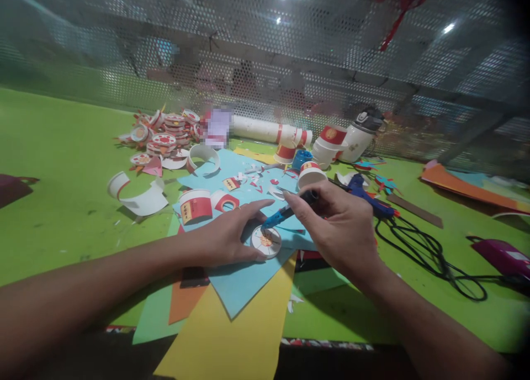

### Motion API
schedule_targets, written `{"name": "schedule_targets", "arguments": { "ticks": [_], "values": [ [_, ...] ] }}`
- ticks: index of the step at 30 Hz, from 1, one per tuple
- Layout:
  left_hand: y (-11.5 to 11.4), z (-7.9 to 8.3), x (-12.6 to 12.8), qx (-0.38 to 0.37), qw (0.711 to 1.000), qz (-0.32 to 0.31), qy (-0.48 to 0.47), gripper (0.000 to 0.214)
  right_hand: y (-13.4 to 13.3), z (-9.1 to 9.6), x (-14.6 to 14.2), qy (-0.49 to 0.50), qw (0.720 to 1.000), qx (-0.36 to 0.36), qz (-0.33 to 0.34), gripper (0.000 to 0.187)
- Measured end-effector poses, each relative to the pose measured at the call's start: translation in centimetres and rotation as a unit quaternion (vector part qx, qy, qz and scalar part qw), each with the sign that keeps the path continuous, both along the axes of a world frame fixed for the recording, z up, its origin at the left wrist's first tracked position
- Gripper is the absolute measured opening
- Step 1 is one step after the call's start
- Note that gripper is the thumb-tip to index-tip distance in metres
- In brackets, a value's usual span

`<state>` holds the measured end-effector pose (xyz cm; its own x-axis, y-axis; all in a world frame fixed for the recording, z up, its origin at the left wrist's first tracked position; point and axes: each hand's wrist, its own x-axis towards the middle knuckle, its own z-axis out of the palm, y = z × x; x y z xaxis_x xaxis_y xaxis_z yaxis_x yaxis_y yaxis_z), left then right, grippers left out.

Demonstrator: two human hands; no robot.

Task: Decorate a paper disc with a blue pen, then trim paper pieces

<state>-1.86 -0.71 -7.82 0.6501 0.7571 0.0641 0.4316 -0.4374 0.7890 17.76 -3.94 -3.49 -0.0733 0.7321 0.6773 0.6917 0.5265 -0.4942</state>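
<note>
My right hand point(337, 228) is closed round a blue pen point(285, 213) with a black cap end, its tip touching a small round paper-cup bottom disc point(266, 241). My left hand point(229, 233) presses that disc down on a light blue paper sheet point(244, 283), forefinger and thumb spread on either side of it. The disc is white with a red and yellow print. Cut red-and-white cup pieces point(194, 205) lie just beyond my left hand.
Yellow point(232, 336), orange and teal paper sheets overlap on the green table point(62, 203). A pile of cup discs point(165, 137) sits far left, stacked cups point(327, 145) and a white bottle point(360, 137) behind. A blue glue gun point(368, 200) with black cord point(430, 256) lies right. Perforated metal screen behind.
</note>
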Motion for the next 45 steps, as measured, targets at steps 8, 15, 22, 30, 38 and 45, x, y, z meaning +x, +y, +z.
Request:
{"name": "schedule_targets", "arguments": {
  "ticks": [8, 15, 22, 30, 38, 45],
  "values": [
    [-0.1, 0.3, 0.0, 0.022, 1.000, -0.002, 0.008, 0.092, -0.1, 0.0, -0.1, 0.006, 1.000, 0.001, -0.002, 0.020],
    [0.0, 0.3, 0.0, 0.033, 0.999, -0.007, 0.017, 0.089, -0.1, 0.0, -0.1, -0.004, 1.000, 0.000, 0.003, 0.020],
    [0.1, 0.3, 0.1, 0.033, 0.999, -0.009, 0.016, 0.088, -0.2, -0.2, -0.4, -0.006, 1.000, 0.014, 0.025, 0.020],
    [0.3, -0.2, -0.1, 0.062, 0.998, -0.007, 0.010, 0.085, -0.2, 0.2, -0.3, -0.045, 0.996, 0.009, 0.073, 0.011],
    [0.2, -0.1, 0.0, 0.062, 0.998, -0.021, -0.003, 0.078, -0.3, 0.0, -0.3, -0.071, 0.994, 0.034, 0.079, 0.010],
    [0.0, 0.1, 0.1, 0.046, 0.999, 0.010, 0.025, 0.088, -0.9, 1.0, -0.1, -0.013, 0.998, 0.069, 0.004, 0.014]
  ]
}}
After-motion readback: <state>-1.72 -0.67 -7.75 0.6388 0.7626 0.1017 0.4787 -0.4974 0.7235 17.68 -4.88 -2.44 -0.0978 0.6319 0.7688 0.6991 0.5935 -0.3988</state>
